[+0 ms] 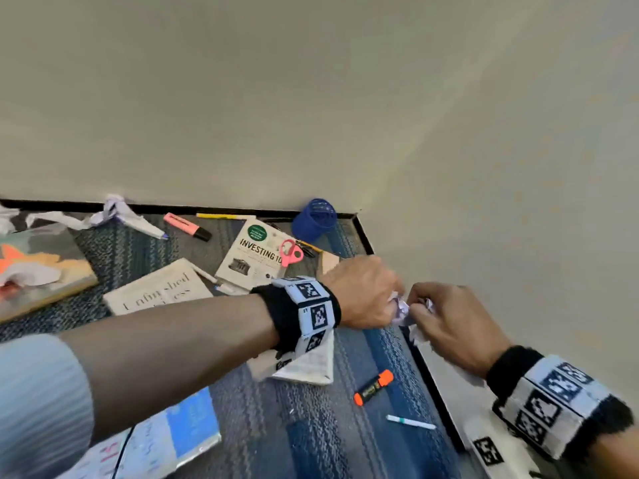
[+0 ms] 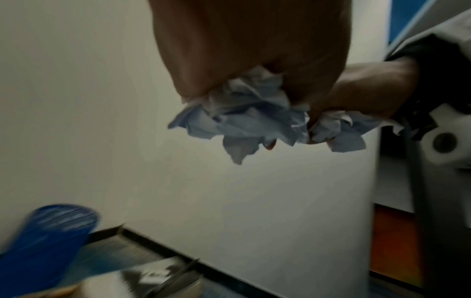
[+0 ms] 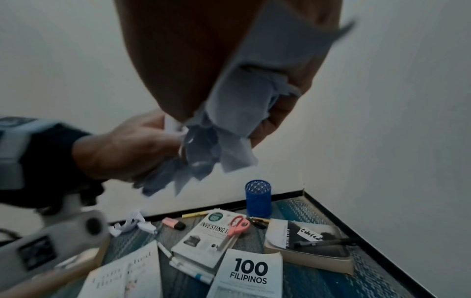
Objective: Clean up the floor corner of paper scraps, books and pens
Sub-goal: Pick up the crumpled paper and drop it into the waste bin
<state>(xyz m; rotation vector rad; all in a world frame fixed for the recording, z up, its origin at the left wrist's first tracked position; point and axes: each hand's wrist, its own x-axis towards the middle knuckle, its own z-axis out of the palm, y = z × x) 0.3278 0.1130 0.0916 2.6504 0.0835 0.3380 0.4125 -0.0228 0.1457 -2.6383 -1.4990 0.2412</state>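
Both hands meet above the carpet by the wall, each closed on crumpled paper. The left hand has its fingers curled round a wad of paper, and the right hand pinches a second crumpled piece that touches the first, so the two wads sit pressed together between the fists. It looks as if the person is gathering scraps into one bundle.

More scraps lie far to the left of the grip, against the baseboard, so the left hand is the nearer one for them. Between them and the grip the books are spread flat: the Investing book with pink scissors on it, and an open white book. A blue pen cup stands just beyond the left hand in the corner. Below the grip, nearer the person, an orange highlighter and a white pen lie on the carpet, both long axes slanting, closer to the right hand.
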